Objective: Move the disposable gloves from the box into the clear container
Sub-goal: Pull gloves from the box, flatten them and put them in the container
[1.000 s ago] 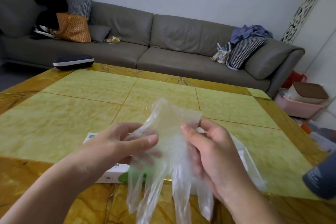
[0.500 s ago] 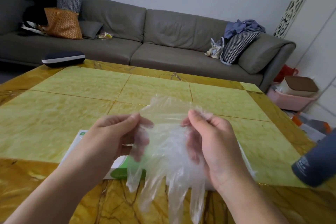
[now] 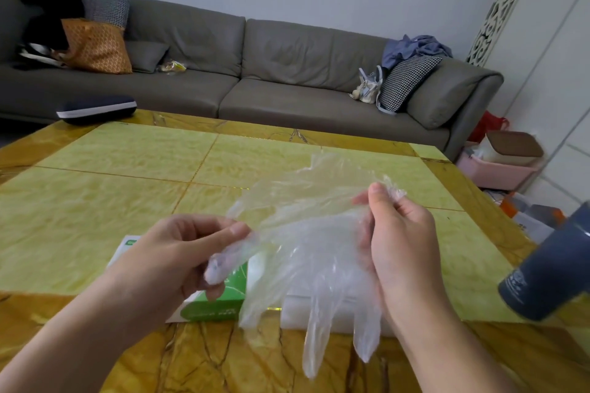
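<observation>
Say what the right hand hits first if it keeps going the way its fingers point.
Right hand points forward and up; past the pinched disposable glove, only open table, then probably the sofa. Depth unclear.

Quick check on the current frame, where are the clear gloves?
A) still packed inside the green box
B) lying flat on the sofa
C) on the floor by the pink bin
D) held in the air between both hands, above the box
D: the left hand and right hand each pinch the clear gloves, whose fingers dangle over the green and white box on the table.
</observation>
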The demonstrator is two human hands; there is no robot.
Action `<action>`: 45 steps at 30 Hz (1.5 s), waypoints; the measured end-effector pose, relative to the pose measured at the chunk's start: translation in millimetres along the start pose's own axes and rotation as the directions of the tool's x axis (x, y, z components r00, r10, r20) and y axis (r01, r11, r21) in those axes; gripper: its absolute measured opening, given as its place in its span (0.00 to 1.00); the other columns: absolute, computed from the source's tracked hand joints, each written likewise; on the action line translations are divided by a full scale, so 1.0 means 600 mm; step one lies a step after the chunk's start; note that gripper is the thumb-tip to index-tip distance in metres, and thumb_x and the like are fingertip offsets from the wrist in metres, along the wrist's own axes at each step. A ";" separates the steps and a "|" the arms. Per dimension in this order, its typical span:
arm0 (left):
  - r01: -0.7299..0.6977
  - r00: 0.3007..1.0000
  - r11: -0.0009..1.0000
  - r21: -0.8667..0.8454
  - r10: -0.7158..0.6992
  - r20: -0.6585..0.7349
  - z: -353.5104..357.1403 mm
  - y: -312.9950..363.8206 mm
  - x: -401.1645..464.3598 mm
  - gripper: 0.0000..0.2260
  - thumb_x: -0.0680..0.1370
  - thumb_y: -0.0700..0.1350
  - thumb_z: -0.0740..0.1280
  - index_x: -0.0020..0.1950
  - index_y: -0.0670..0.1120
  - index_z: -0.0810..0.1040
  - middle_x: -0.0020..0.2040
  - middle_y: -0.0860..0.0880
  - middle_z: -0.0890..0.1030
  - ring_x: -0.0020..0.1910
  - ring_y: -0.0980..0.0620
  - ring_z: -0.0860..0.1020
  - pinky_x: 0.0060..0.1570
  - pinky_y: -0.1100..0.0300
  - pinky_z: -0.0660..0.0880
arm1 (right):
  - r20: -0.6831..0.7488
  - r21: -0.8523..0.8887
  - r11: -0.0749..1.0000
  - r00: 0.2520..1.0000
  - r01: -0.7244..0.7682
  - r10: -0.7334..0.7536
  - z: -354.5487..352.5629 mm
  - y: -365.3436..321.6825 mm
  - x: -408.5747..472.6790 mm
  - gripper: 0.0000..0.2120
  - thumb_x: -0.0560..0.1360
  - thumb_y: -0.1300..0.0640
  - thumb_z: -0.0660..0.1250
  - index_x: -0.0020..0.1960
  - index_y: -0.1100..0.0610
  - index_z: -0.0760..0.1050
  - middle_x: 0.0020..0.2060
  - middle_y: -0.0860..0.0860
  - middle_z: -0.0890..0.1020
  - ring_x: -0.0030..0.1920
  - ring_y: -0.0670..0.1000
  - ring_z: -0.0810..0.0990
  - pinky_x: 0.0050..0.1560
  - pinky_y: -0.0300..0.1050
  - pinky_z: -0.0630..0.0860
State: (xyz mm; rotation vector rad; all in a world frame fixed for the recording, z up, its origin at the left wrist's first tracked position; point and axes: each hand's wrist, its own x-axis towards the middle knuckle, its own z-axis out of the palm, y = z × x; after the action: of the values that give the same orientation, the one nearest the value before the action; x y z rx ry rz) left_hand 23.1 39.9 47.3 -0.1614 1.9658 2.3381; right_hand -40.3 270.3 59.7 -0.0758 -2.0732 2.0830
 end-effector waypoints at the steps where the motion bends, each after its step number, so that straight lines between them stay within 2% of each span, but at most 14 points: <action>1: 0.006 0.999 1.000 -0.012 -0.006 0.040 0.002 0.000 -0.002 0.22 0.73 0.54 0.78 0.49 0.34 0.85 0.33 0.41 0.75 0.27 0.49 0.72 0.25 0.60 0.72 | -0.008 0.004 1.000 1.000 -0.005 0.005 -0.001 0.000 0.000 0.17 0.86 0.50 0.62 0.46 0.59 0.80 0.25 0.51 0.70 0.24 0.49 0.65 0.22 0.41 0.60; 5: -0.009 0.979 0.998 0.070 -0.006 0.202 0.004 -0.002 -0.008 0.18 0.73 0.53 0.75 0.45 0.36 0.84 0.35 0.41 0.76 0.32 0.45 0.73 0.30 0.58 0.74 | -0.009 -0.002 1.000 1.000 -0.004 0.004 -0.003 0.001 0.000 0.17 0.86 0.50 0.61 0.46 0.60 0.80 0.25 0.51 0.70 0.23 0.48 0.65 0.21 0.41 0.59; 11: -0.071 0.979 0.997 0.010 0.068 0.195 -0.036 -0.007 0.005 0.20 0.69 0.50 0.77 0.45 0.33 0.81 0.35 0.36 0.76 0.32 0.44 0.75 0.31 0.56 0.74 | -0.049 -0.006 1.000 0.999 0.004 -0.004 -0.016 -0.001 0.009 0.17 0.86 0.49 0.61 0.46 0.57 0.81 0.26 0.51 0.72 0.24 0.48 0.67 0.21 0.42 0.61; 14: -0.087 0.962 0.981 -0.174 0.128 0.240 -0.041 -0.006 0.003 0.18 0.73 0.52 0.77 0.39 0.38 0.76 0.32 0.41 0.71 0.33 0.44 0.72 0.34 0.54 0.75 | -0.071 0.043 0.999 0.997 -0.005 0.008 -0.015 0.000 0.010 0.17 0.86 0.50 0.61 0.46 0.57 0.80 0.25 0.50 0.70 0.24 0.49 0.65 0.22 0.40 0.60; 17: 0.070 0.906 0.828 -0.556 0.181 0.383 -0.021 -0.014 0.014 0.19 0.84 0.54 0.63 0.47 0.37 0.74 0.41 0.39 0.73 0.44 0.40 0.74 0.50 0.49 0.76 | -0.103 0.105 0.994 0.994 -0.035 0.046 -0.015 -0.003 0.011 0.17 0.86 0.50 0.61 0.45 0.58 0.79 0.25 0.49 0.70 0.23 0.48 0.65 0.22 0.39 0.58; 18: 0.061 0.932 0.846 -0.530 0.142 0.334 -0.006 -0.020 0.019 0.27 0.81 0.63 0.65 0.49 0.36 0.75 0.44 0.39 0.76 0.47 0.40 0.77 0.52 0.51 0.77 | -0.108 0.121 0.991 0.992 -0.049 0.063 -0.016 -0.004 0.010 0.17 0.87 0.50 0.61 0.46 0.58 0.79 0.25 0.49 0.70 0.23 0.47 0.65 0.22 0.40 0.58; 21: -0.068 0.995 0.997 0.021 0.066 0.074 0.041 -0.028 0.003 0.44 0.51 0.83 0.70 0.51 0.50 0.88 0.52 0.53 0.87 0.54 0.57 0.85 0.49 0.67 0.78 | -0.095 0.120 0.990 0.992 -0.076 0.088 -0.017 -0.006 0.005 0.17 0.87 0.50 0.61 0.47 0.59 0.79 0.25 0.49 0.70 0.22 0.47 0.66 0.21 0.40 0.59; 23: -0.152 0.979 0.971 0.183 0.123 0.161 0.062 -0.032 -0.005 0.27 0.68 0.70 0.75 0.54 0.51 0.87 0.53 0.49 0.87 0.55 0.52 0.85 0.54 0.61 0.79 | -0.080 0.106 0.992 0.994 -0.071 0.080 -0.017 -0.003 0.003 0.17 0.87 0.50 0.61 0.47 0.59 0.79 0.25 0.50 0.70 0.22 0.47 0.66 0.21 0.40 0.59; 25: -0.230 0.968 0.964 0.134 0.213 0.131 0.068 -0.032 -0.007 0.13 0.76 0.53 0.76 0.46 0.42 0.85 0.46 0.42 0.85 0.48 0.45 0.84 0.48 0.58 0.80 | -0.080 0.116 0.992 0.995 -0.050 0.059 -0.018 0.003 0.006 0.17 0.87 0.50 0.61 0.46 0.59 0.78 0.25 0.50 0.71 0.22 0.48 0.66 0.21 0.39 0.59; 30: -0.200 0.980 0.970 -0.136 0.200 -0.009 0.080 -0.030 0.000 0.08 0.72 0.47 0.73 0.42 0.42 0.85 0.56 0.39 0.85 0.55 0.41 0.84 0.51 0.50 0.83 | 0.082 0.230 0.970 0.995 -0.074 0.057 -0.039 -0.002 0.018 0.15 0.84 0.57 0.61 0.47 0.64 0.81 0.28 0.58 0.78 0.24 0.56 0.73 0.24 0.43 0.66; 33: -0.168 0.983 0.983 -0.074 0.173 0.065 0.070 -0.025 0.000 0.12 0.71 0.42 0.71 0.50 0.35 0.85 0.58 0.40 0.85 0.56 0.39 0.84 0.56 0.48 0.83 | 0.352 0.177 0.962 0.926 -0.210 0.137 -0.069 -0.020 0.036 0.14 0.79 0.53 0.66 0.50 0.64 0.82 0.42 0.63 0.86 0.35 0.61 0.84 0.29 0.46 0.74; 37: -0.133 0.976 0.987 0.094 0.114 0.185 0.073 -0.013 0.004 0.11 0.69 0.36 0.76 0.47 0.30 0.83 0.47 0.32 0.83 0.45 0.31 0.83 0.42 0.53 0.82 | 0.548 -0.042 0.958 0.795 -0.285 0.260 -0.117 -0.026 0.058 0.17 0.75 0.54 0.73 0.57 0.66 0.82 0.46 0.62 0.87 0.39 0.58 0.85 0.34 0.47 0.77; 41: -0.132 0.971 0.964 0.229 0.080 0.225 0.070 -0.010 0.015 0.20 0.72 0.54 0.76 0.41 0.35 0.80 0.38 0.33 0.79 0.35 0.38 0.80 0.38 0.51 0.78 | 0.360 -0.099 0.970 0.901 -0.222 0.243 -0.127 -0.011 0.062 0.04 0.78 0.64 0.73 0.50 0.65 0.82 0.35 0.57 0.84 0.28 0.52 0.79 0.24 0.40 0.72; 45: -0.121 0.984 0.980 0.157 0.139 -0.111 0.079 -0.005 0.023 0.24 0.61 0.59 0.79 0.40 0.40 0.81 0.34 0.40 0.75 0.31 0.44 0.73 0.31 0.50 0.74 | 0.184 -0.135 0.978 0.965 -0.161 0.185 -0.137 0.005 0.068 0.05 0.80 0.64 0.70 0.48 0.67 0.80 0.30 0.56 0.83 0.25 0.52 0.77 0.23 0.39 0.69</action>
State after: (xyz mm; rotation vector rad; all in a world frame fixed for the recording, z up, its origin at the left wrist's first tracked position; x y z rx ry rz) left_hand 8.4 86.8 50.6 -0.1729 2.2657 2.2950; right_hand -65.7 358.4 59.9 -0.0755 -2.3862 2.1403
